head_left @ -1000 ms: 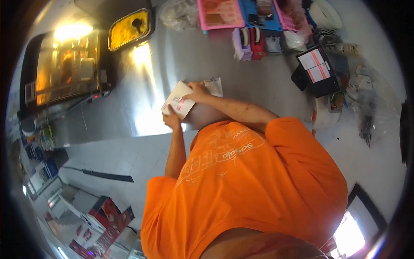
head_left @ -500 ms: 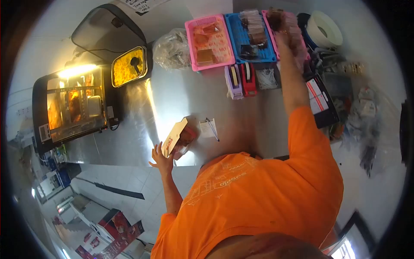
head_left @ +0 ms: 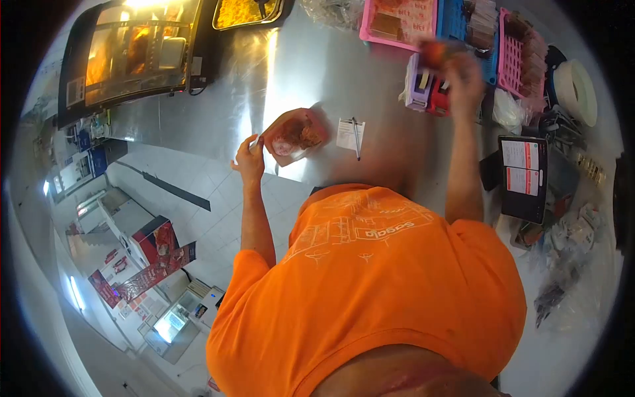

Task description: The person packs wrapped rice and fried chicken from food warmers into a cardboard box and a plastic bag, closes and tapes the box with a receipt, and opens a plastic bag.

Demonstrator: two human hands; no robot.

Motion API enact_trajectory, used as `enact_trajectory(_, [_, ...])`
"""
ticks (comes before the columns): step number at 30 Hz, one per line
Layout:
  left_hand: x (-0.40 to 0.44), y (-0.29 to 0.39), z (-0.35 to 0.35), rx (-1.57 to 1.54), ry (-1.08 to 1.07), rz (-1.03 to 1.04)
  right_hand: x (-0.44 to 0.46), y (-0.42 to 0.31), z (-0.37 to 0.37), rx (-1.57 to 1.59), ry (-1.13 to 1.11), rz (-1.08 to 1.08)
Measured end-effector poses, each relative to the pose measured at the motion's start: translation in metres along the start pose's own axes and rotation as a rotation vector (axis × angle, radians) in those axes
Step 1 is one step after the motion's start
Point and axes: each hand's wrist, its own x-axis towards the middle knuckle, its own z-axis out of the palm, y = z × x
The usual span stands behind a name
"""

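Observation:
My left hand (head_left: 249,159) grips the edge of an open cardboard food box (head_left: 282,160) at the front of the steel counter, thumb and fingers closed on its flap. Inside the box lie brown pieces of food (head_left: 301,132) and something pinkish. My right hand (head_left: 465,78) is raised above the tape dispensers and smeared by motion. In it is a blurred dark red-brown bundle (head_left: 438,54); its kind is unclear. Right of the box lie a small paper slip (head_left: 346,134) and a pen (head_left: 356,140).
A purple tape dispenser (head_left: 418,85) and a red one (head_left: 439,98) stand below the pink tray (head_left: 403,45). Further right are a pink basket (head_left: 509,66) of packets and a tablet (head_left: 524,198). A lit food warmer (head_left: 135,56) stands at the left.
My right hand has come out of the right pink basket towards me, carrying the dark bundle. The box's lid has swung back, showing the food. The view has shifted.

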Motion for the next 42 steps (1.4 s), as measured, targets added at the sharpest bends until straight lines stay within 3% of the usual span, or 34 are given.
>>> enact_trajectory(1, [-0.001,0.001,-0.001,-0.007,0.011,0.009,-0.044,-0.001,0.023,-0.011,-0.188,0.230])
enact_trajectory(2, [-0.001,-0.001,-0.002,-0.016,0.012,0.027,-0.083,0.013,0.047,-0.276,-0.356,0.127])
enact_trajectory(3, [0.000,-0.004,-0.002,-0.026,0.013,0.046,-0.121,0.012,0.073,-0.181,-0.560,0.186])
enact_trajectory(4, [0.000,-0.006,-0.003,-0.037,0.015,0.066,-0.150,-0.004,0.097,-0.023,-0.791,0.431])
enact_trajectory(7, [-0.008,0.004,-0.018,-0.077,-0.014,0.072,-0.232,0.032,0.165,0.024,-0.884,0.165])
enact_trajectory(10, [-0.007,-0.019,-0.019,-0.186,0.055,0.150,-0.253,0.021,0.208,-0.159,-1.081,0.143])
enact_trajectory(14, [-0.011,-0.046,-0.017,-0.350,0.049,0.133,-0.254,0.020,0.241,-0.297,-1.061,0.003])
enact_trajectory(15, [-0.009,-0.058,-0.011,-0.399,-0.006,0.112,-0.257,0.025,0.247,-0.355,-1.053,-0.145])
enact_trajectory(18, [-0.010,-0.082,-0.001,-0.497,0.020,0.135,-0.272,0.028,0.259,-0.538,-1.183,-0.244])
enact_trajectory(21, [-0.011,-0.092,0.000,-0.549,-0.001,0.150,-0.282,0.007,0.273,-0.708,-1.233,-0.177])
enact_trajectory(24, [-0.010,-0.097,-0.008,-0.589,0.009,0.217,-0.298,0.012,0.281,-0.756,-0.938,-0.394])
enact_trajectory(26, [-0.004,-0.098,-0.013,-0.656,-0.017,0.274,-0.295,0.004,0.282,-0.612,-0.749,-0.459])
enact_trajectory(30, [0.013,-0.112,-0.011,-0.688,-0.322,0.284,-0.266,-0.067,0.280,-0.684,-0.400,-0.773])
enact_trajectory(31, [0.018,-0.116,-0.004,-0.658,-0.511,0.233,-0.255,-0.052,0.277,-0.797,-0.593,-0.629])
enact_trajectory(34, [0.020,-0.136,0.086,-0.326,-0.438,0.529,-0.236,0.005,0.253,-0.953,-1.003,-0.294])
enact_trajectory(36, [0.003,-0.135,0.116,-0.289,-0.247,0.468,-0.249,0.030,0.231,-0.859,-1.080,-0.261])
enact_trajectory(37, [-0.024,-0.113,0.092,-0.287,-0.178,0.357,-0.261,0.070,0.222,-0.764,-0.948,-0.370])
enact_trajectory(38, [-0.038,-0.098,0.078,-0.285,-0.111,0.247,-0.272,0.073,0.219,-0.682,-0.865,-0.231])
enact_trajectory(40, [-0.034,-0.102,0.108,-0.436,-0.089,0.221,-0.309,0.072,0.220,-0.509,-0.684,0.046])
enact_trajectory(41, [-0.036,-0.101,0.113,-0.566,-0.051,0.212,-0.320,0.094,0.219,-0.607,-0.599,-0.199])
enact_trajectory(42, [-0.034,-0.101,0.119,-0.654,-0.057,0.135,-0.328,0.080,0.219,-0.568,-0.602,-0.052])
